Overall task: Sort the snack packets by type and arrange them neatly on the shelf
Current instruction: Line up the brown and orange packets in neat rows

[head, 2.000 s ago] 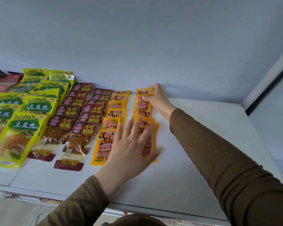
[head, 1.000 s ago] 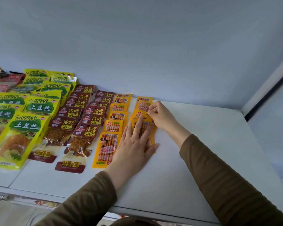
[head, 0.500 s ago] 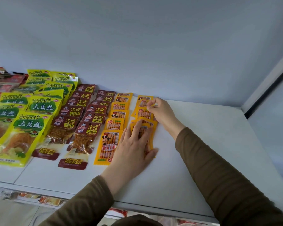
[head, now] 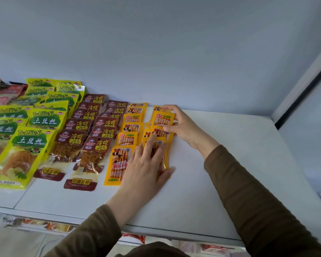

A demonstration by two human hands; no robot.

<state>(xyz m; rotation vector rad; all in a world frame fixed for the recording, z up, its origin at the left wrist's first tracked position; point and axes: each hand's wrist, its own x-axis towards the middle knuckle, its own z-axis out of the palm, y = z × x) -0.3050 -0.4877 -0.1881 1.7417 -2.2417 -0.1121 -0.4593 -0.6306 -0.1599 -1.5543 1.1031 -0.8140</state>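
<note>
Two columns of small orange packets lie overlapped on the white shelf (head: 220,164). The left orange column (head: 127,140) ends in a front packet (head: 117,166). My left hand (head: 146,164) lies flat with straight fingers on the front packets of the right orange column, pressing them down. My right hand (head: 183,127) pinches an orange packet (head: 162,120) near the back of that column, thumb below and fingers on its top edge. Dark red packets (head: 93,130) form two columns further left.
Yellow-green packets (head: 26,143) in overlapped rows fill the shelf's left part, with red packets (head: 6,91) behind them at the far left. A blue-grey back wall (head: 174,52) rises behind the shelf. A lower shelf with more packets (head: 133,237) shows under the front edge.
My right hand came forward from the back of the column, then moved back a little with an orange packet pinched in it. My left hand has stayed flat on the front packets.
</note>
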